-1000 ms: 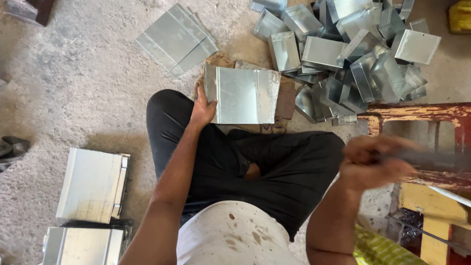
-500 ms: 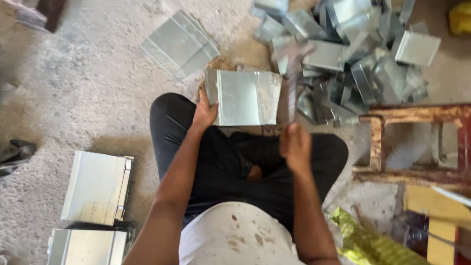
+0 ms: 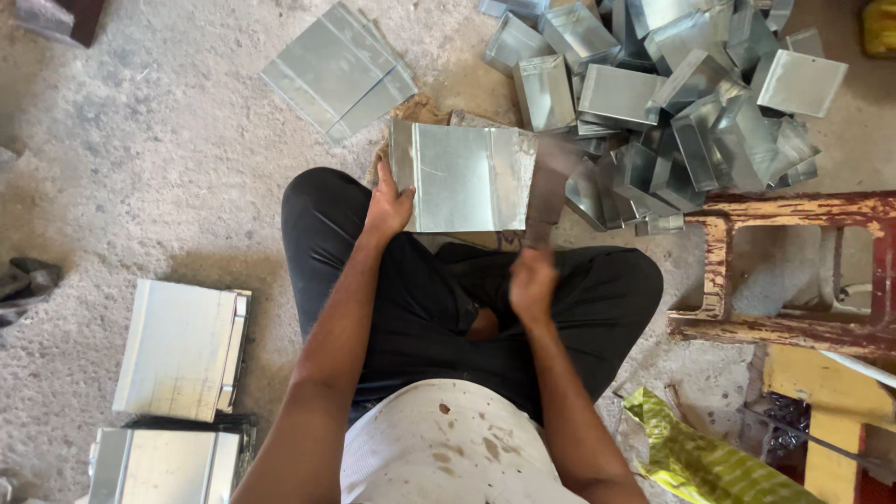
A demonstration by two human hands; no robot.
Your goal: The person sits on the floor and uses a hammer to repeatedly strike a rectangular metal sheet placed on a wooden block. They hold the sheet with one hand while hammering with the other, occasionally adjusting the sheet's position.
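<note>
Galvanised sheet: a bright grey folded metal panel (image 3: 464,177) lies flat on a brown pad on the floor, just beyond the seated person's crossed legs, its long folds running away from the body.
Left hand: the left hand (image 3: 387,207) presses on the panel's near left corner, fingers spread and thumb on the edge; judged a steadying hold, so the sheet cannot slide or bounce.
Right hand: the right hand (image 3: 532,280) is clenched around the handle of a flat dark tool (image 3: 549,191), blurred by motion, whose upper end lies over the panel's right fold; the blur hides its exact shape.
Posture: the person sits cross-legged on the concrete floor (image 3: 140,159), the work centred between the knees, which probably keeps both arms short and the blow square to the fold.
Finished or waiting stock, right: a loose heap of small open metal boxes (image 3: 672,93) lies beyond the panel, touching one another at all angles.
Flat stock, upper left: a stack of flat sheets (image 3: 338,67) lies apart from the work, fanned slightly.
Near left: two larger folded panels (image 3: 182,347) rest side by side on the floor, within reach of the left arm.
Right edge: a worn red wooden frame (image 3: 784,266) stands near the right knee; a yellow-green bag (image 3: 691,453) lies below it.
</note>
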